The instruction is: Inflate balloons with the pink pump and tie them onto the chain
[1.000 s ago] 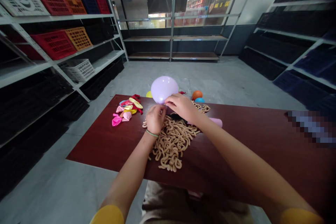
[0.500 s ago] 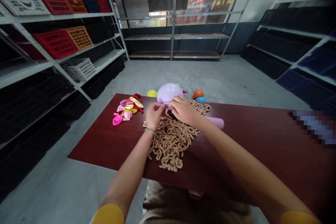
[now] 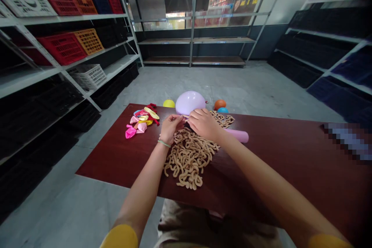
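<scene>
We see two bare hands meeting over a dark reddish-brown, smooth-topped table [image 3: 116, 159]. Just beyond them, at its far edge, sits a glossy, rounded, pale lilac inflated balloon [image 3: 190, 102]. The left hand [image 3: 170, 128] has thumb and fingertips pressed together, seemingly pinching the balloon's neck, probably so that air stays in. The right hand [image 3: 205, 124] curls in beside it; its fingertips are hidden, so we cannot tell what they grip. Below lies a matte heap of tan, cord-like curled strands [image 3: 190, 155], within easy reach. To the left, wrinkled, limp rubber balloons [image 3: 142, 127] in pink, yellow and red lie bunched, perhaps to keep them together. A smooth pink cylinder [image 3: 240, 136] lies beyond the right wrist. Past the table's far edge show round yellow [image 3: 169, 103], orange [image 3: 220, 104] and blue [image 3: 223, 110] balloons.
</scene>
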Tool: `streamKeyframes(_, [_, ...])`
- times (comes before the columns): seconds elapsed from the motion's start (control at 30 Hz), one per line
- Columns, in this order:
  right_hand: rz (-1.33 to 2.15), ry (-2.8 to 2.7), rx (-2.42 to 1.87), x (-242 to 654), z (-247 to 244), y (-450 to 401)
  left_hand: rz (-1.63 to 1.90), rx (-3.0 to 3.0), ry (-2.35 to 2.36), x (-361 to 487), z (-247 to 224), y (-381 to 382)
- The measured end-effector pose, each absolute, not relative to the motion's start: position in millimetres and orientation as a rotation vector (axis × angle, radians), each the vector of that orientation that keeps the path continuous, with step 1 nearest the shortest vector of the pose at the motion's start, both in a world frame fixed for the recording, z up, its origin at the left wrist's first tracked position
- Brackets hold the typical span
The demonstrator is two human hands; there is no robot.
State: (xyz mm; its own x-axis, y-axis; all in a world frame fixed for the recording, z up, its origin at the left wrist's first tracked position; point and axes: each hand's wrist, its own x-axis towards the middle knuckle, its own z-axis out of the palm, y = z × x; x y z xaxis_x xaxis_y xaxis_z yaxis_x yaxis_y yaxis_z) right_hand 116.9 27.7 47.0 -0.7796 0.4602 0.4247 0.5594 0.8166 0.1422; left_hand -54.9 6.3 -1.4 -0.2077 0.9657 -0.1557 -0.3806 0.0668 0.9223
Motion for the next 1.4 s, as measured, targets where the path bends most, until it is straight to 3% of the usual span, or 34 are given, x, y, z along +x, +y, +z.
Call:
streamKeyframes(0.2, [-0.035,-2.42,-0.799,133.3,52.9,35.9,1.386,0.667,1.084,-60.6,0.3,6.5])
streamKeyframes(0.47, [0.045,-2.554,-0.741,134.7,66.2,29.3,1.527,0.936,1.153,-48.7,-4.2,6.8])
streamKeyframes(0.63, [0.226,-2.343,-0.848,136.8,66.7,31.2,1.554,0.998,1.185,-49.4,-4.3,7.1])
streamKeyframes(0.9, [0.379,-2.395,-0.79,128.9,82.8,40.2,1.58,1.724,1.51,-47.0,0.0,-5.7])
streamKeyframes(1.17, [0.03,-2.817,-0.894,112.5,97.9,54.7,1.477,2.333,1.484,-51.1,-4.0,-8.3])
streamKeyframes(1.4, [0.014,-2.723,-0.922,110.5,95.7,59.6,1.559,2.216,1.594,-49.9,-0.9,-10.4])
